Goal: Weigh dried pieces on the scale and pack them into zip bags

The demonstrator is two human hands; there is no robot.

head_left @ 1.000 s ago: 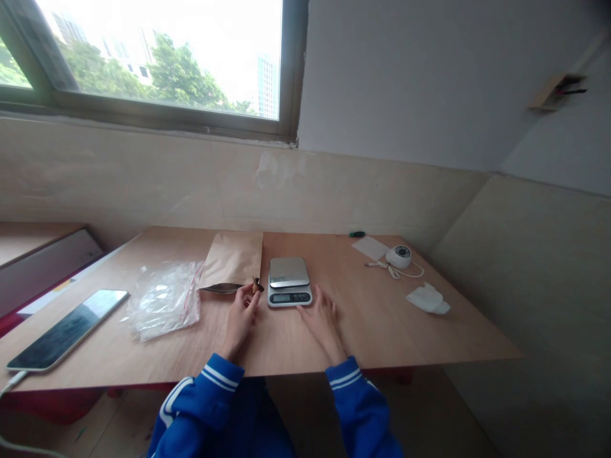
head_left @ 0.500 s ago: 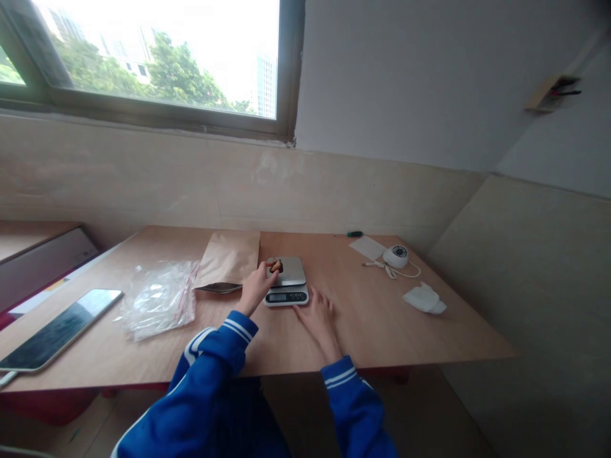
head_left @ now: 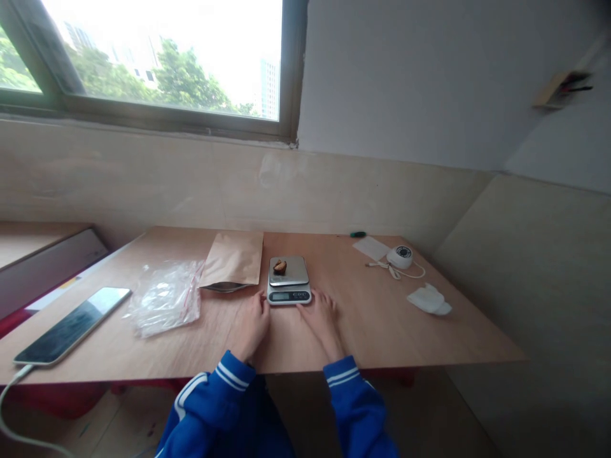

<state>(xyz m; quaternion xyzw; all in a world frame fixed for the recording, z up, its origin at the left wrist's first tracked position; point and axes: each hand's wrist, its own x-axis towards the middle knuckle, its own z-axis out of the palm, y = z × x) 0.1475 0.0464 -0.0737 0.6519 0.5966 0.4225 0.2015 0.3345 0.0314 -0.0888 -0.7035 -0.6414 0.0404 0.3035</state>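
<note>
Left hand [head_left: 254, 323], free and loosely curled, rests just beside the scale's [head_left: 289, 296] left front corner; the right hand [head_left: 321, 315], slightly spread, touches the opposite corner. One brown dried piece [head_left: 280, 268] sits on the weighing plate [head_left: 296, 273].

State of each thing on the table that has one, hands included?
White silver-topped digital scale: loaded, display unreadable.
Brown irregular lump: on scale, unheld.
Brown paper bag: flat, mouth slightly open.
Clear red-striped plastic packaging: crumpled.
Black rectangular phone: screen dark, cable plugged in.
White dome camera: cord bundled.
White rectangular sheet: flat.
White soft wrapping: crumpled.
Left hand: curled beside the scale.
Right hand: spread at the scale's corner.
</note>
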